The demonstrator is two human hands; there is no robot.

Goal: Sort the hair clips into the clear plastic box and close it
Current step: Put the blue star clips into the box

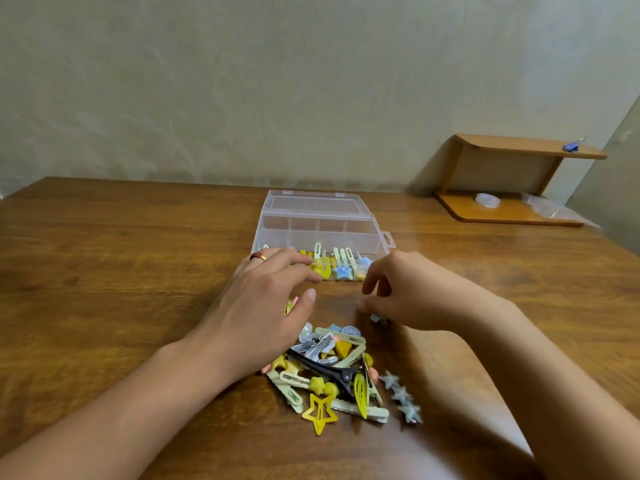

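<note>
1. Two hands work over the wooden bench (104, 258), between the clear plastic box (320, 233) and a heap of hair clips (332, 368) nearer the person.
2. Judged from the layout, the sorting step is under way. The box stands open with its lid (313, 204) laid back toward the wall. The front compartments already hold some clips, among them pale green ones (341, 256), yellow ones and a blue star clip (343, 271), while the rear compartments look empty.
3. Most of the clips are not yet in the box. The heap includes a long black clip (329, 367), a yellow star clip (320, 412) and a row of grey star clips (401, 394) at its right edge.
4. The left hand (263, 306) hovers with its fingers (298, 259) spread and loosely bent, reaching toward the box front. It appears to hold nothing, though a bit of yellow peeks out beneath the palm.
5. The right hand (405, 289) has its fingers curled downward at the bench. A small pale clip (375, 319) lies just under them, but motion blur hides whether it is pinched.
6. The next move likely calls for a firm pinch on one clip, then carrying it to the compartment with matching clips.
7. Closing the lid comes only after the heap is cleared.
</note>
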